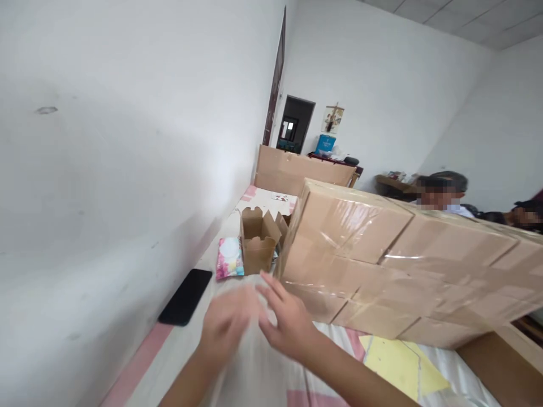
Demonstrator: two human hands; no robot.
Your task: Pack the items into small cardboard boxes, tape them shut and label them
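Note:
My left hand (pixel 227 322) is smeared by motion over the cloth-covered table (pixel 263 367), and its fingers cannot be made out clearly. Close beside it, my right hand (pixel 286 319) has its fingers stretched out and apart, with nothing visible in them. Just beyond both hands stands a small brown cardboard box (pixel 259 260) with its top flaps up. A pink and blue printed packet (pixel 229 257) leans or lies against the box's left side. To the left, a black phone (pixel 186 297) lies flat near the wall.
A big block of cartons (pixel 403 260) wrapped in clear film fills the right side. Behind the small box is a cardboard panel (pixel 301 169). Yellow paper (pixel 399 364) and an open carton (pixel 504 362) are at lower right. Other people (pixel 443 192) are beyond the cartons.

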